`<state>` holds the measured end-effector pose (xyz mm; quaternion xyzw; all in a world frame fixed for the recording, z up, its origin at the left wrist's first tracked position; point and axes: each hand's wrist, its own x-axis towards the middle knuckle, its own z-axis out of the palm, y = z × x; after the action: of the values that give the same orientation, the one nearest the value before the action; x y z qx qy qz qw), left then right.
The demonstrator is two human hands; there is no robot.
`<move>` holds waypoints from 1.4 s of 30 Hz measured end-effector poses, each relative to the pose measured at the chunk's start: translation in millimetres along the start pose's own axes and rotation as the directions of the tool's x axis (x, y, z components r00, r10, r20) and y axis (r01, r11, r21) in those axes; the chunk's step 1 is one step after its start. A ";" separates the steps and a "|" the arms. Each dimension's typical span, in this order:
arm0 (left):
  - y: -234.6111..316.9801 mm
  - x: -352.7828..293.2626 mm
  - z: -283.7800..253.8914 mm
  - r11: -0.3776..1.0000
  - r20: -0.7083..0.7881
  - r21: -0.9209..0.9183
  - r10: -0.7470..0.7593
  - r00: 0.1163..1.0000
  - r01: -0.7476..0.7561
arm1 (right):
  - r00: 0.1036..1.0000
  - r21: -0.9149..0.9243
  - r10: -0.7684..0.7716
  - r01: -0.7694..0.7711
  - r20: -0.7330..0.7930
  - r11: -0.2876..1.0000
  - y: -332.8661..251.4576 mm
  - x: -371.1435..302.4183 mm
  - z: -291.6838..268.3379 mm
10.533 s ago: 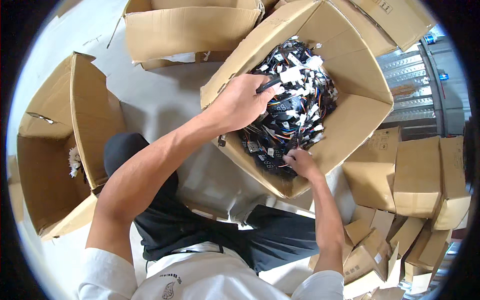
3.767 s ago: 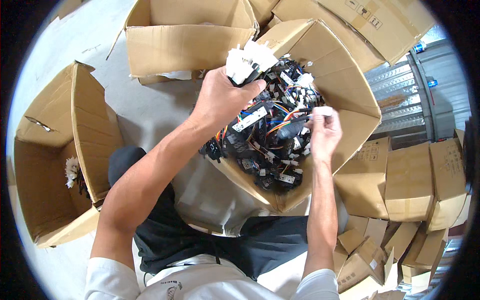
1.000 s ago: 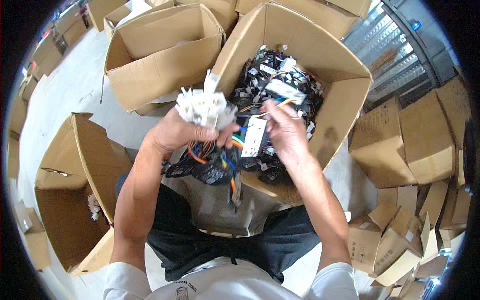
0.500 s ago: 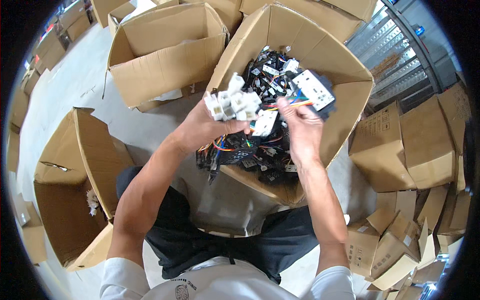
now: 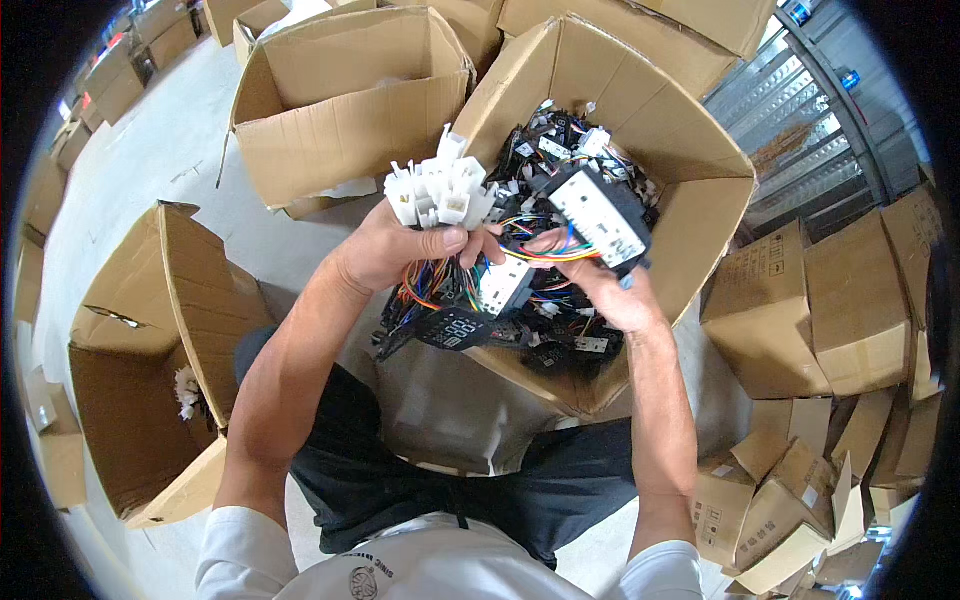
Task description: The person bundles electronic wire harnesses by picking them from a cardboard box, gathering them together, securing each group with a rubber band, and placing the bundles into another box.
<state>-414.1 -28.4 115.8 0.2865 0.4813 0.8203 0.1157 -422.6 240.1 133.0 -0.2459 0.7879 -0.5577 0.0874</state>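
Observation:
My left hand (image 5: 400, 247) is closed round a bundle of coloured wires, whose white plug connectors (image 5: 440, 188) stick up above the thumb. Below that hand hang several black display modules (image 5: 452, 328) and a white-faced module (image 5: 503, 286) on their wires. My right hand (image 5: 612, 290) pinches the coloured wires (image 5: 572, 254) of another module (image 5: 600, 218), black with a white face, which sits tilted above the fingers. Those wires run across toward my left hand. Beneath both hands, a pile of similar modules with wires (image 5: 545, 215) lies in a large open carton (image 5: 690, 220).
An open carton (image 5: 350, 140) stands behind at the left. Nearer on the left, another open carton (image 5: 130, 400) has white connectors (image 5: 187, 392) inside. Closed cartons (image 5: 765, 310) and flattened cardboard (image 5: 790, 500) are at the right. A metal rack (image 5: 800, 110) stands far right.
My left hand has moved slightly left with its bundle. The right-hand module has shifted left and down, and the right fingers have turned inward along its wires.

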 end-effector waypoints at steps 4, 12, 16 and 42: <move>0.0 -0.8 1.3 1.000 -0.012 -0.013 -0.015 1.000 0.014 | 0.975 0.063 0.088 -0.076 -0.206 0.995 11.2 8.3 -18.7; 1.9 5.0 -1.6 0.999 0.126 -0.046 0.023 0.992 -0.018 | 0.769 -0.149 -0.196 0.131 -0.608 0.980 -12.3 6.3 -33.0; -11.6 2.2 0.9 0.996 0.147 -0.020 -0.084 0.985 0.088 | 0.990 -0.342 -0.132 0.142 0.053 0.929 5.5 9.3 25.1; -3.5 5.6 6.3 0.985 0.058 -0.125 -0.115 0.992 0.121 | 0.813 0.465 0.295 -0.033 -0.503 0.885 47.2 16.2 -0.4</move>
<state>-415.3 -19.5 117.2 0.2700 0.4406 0.8338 0.1944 -450.5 244.7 91.9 0.0251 0.6522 -0.7563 -0.0456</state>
